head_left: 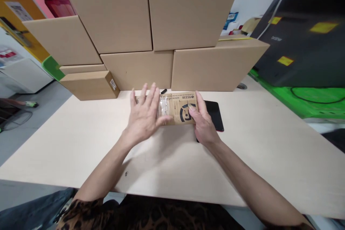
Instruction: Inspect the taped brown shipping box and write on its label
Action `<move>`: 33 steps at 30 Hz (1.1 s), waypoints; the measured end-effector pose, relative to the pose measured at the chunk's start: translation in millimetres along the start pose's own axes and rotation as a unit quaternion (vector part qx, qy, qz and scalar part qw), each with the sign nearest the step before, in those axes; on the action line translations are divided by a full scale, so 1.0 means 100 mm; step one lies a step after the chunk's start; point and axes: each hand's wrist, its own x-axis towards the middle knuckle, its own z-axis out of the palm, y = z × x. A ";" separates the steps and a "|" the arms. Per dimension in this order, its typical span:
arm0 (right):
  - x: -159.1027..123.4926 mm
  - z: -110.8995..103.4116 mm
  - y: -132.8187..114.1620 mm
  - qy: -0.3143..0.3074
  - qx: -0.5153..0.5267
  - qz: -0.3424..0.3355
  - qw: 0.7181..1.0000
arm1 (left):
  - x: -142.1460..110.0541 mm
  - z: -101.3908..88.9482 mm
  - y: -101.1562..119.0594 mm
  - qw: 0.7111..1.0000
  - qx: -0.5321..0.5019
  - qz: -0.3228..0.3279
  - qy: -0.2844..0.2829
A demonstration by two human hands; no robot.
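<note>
Cardboard parcel (177,109), end in right grip (205,124)

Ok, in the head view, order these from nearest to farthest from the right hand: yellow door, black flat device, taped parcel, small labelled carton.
1. Taped parcel: its right end is in the right hand.
2. Black flat device: on the table, partly hidden by the hand.
3. Small labelled carton: table's back left.
4. Yellow door: beyond the table, far left.

Head-worn view, forward (and down)
</note>
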 end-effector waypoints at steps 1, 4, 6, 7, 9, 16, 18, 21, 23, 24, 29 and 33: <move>0.01 0.01 0.01 0.001 0.000 0.000 1.000 | 0.00 0.02 0.08 0.998 0.038 0.030 -0.035; 0.03 0.03 0.03 -0.003 0.020 0.000 1.000 | 0.02 0.05 0.30 0.985 0.096 0.085 -0.116; 0.03 0.05 0.03 -0.007 0.038 0.002 0.999 | 0.05 0.07 0.36 0.979 0.112 0.098 -0.138; 0.03 0.06 0.02 -0.008 0.047 0.004 0.999 | 0.06 0.08 0.36 0.978 0.119 0.102 -0.139; 0.02 0.08 0.01 -0.010 0.061 0.005 0.998 | 0.09 0.10 0.33 0.977 0.130 0.114 -0.127; 0.04 0.05 0.01 -0.020 0.021 -0.011 1.000 | 0.08 0.35 0.27 0.964 0.123 0.231 -0.052; 0.05 0.02 0.02 -0.030 0.013 -0.009 0.999 | 0.06 0.44 0.25 0.966 0.090 0.240 -0.015; 0.05 -0.01 0.03 -0.038 -0.004 0.003 0.999 | 0.03 0.56 0.19 0.973 -0.009 0.228 0.021; 0.04 -0.02 0.04 -0.036 -0.032 0.008 0.999 | 0.04 0.61 0.14 0.974 -0.092 0.207 0.023; 0.04 -0.03 0.05 -0.035 -0.044 0.009 0.998 | 0.05 0.62 0.12 0.973 -0.129 0.192 0.022; 0.06 -0.04 0.15 -0.050 -0.052 0.004 0.997 | 0.25 0.56 0.09 0.976 -0.195 0.097 0.021; 0.10 -0.04 0.28 -0.058 -0.051 0.007 0.997 | 0.45 0.45 0.01 0.983 -0.148 0.104 -0.017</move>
